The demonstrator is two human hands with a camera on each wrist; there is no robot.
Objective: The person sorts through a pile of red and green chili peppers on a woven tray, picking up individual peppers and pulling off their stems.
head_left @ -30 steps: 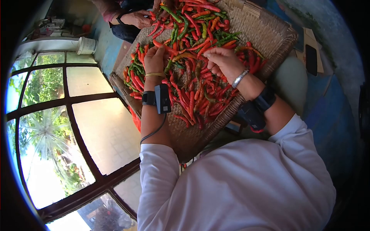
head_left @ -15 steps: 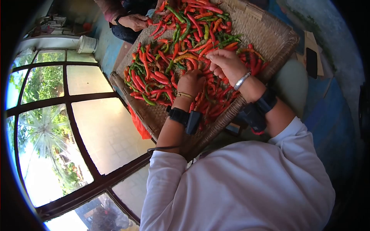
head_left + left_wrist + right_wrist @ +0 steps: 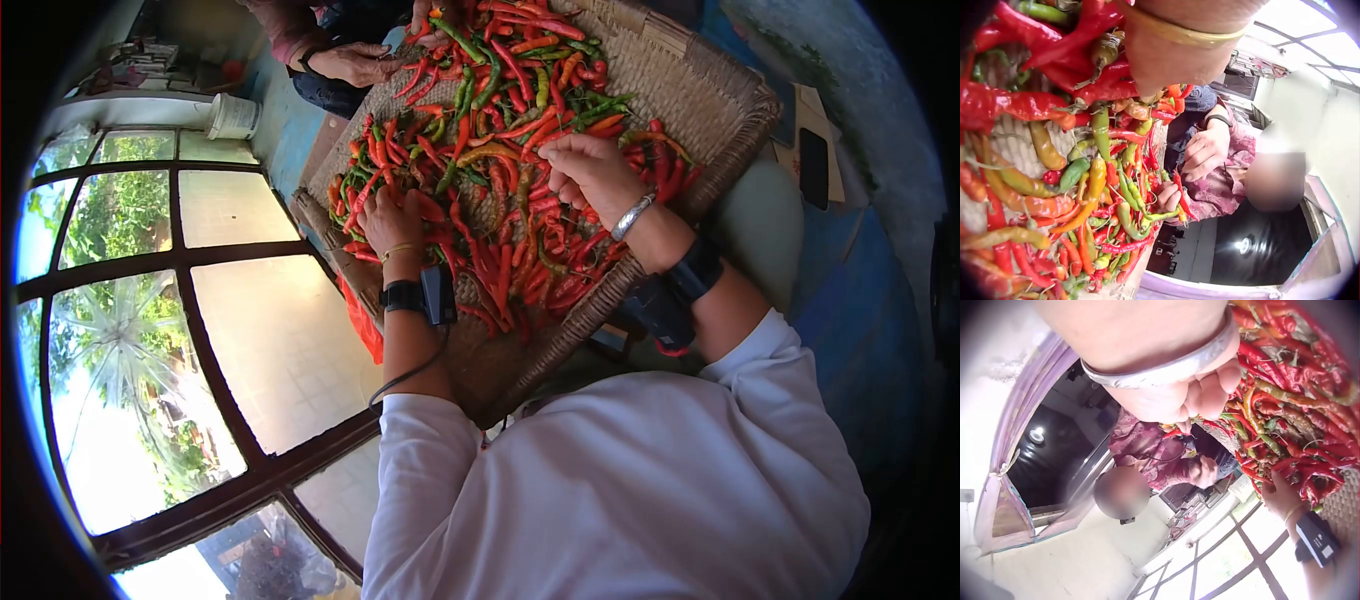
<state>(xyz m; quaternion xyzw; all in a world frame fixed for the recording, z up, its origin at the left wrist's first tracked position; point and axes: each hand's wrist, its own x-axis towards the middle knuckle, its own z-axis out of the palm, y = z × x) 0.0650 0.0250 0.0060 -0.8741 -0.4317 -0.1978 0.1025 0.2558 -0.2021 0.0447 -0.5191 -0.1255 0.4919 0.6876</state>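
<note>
Red, green and orange chili peppers (image 3: 500, 270) lie heaped on a woven tray (image 3: 690, 85). At the heap's left side, the left hand (image 3: 392, 222) reaches down with its fingers on red peppers; the right wrist view shows this hand (image 3: 1280, 495) touching the heap's edge. Over the heap's right part, the right hand (image 3: 597, 178) hovers with fingers curled and thumb close to them. No pepper shows in it in the right wrist view, where the curled fingers (image 3: 1210, 394) are seen beyond a silver bangle (image 3: 1166, 369). The left fingertips are out of frame in the left wrist view.
Across the tray another person's hands (image 3: 355, 62) are at the peppers; one holds a red pepper (image 3: 1183, 197) in the left wrist view. A dark phone (image 3: 813, 168) lies at the right, a white bucket (image 3: 233, 117) stands at the back left, and windows line the left.
The left hand moved from the upper heap down to the middle, then left to the heap's left side. The right hand stayed nearly in place. The other person's hands shifted slightly.
</note>
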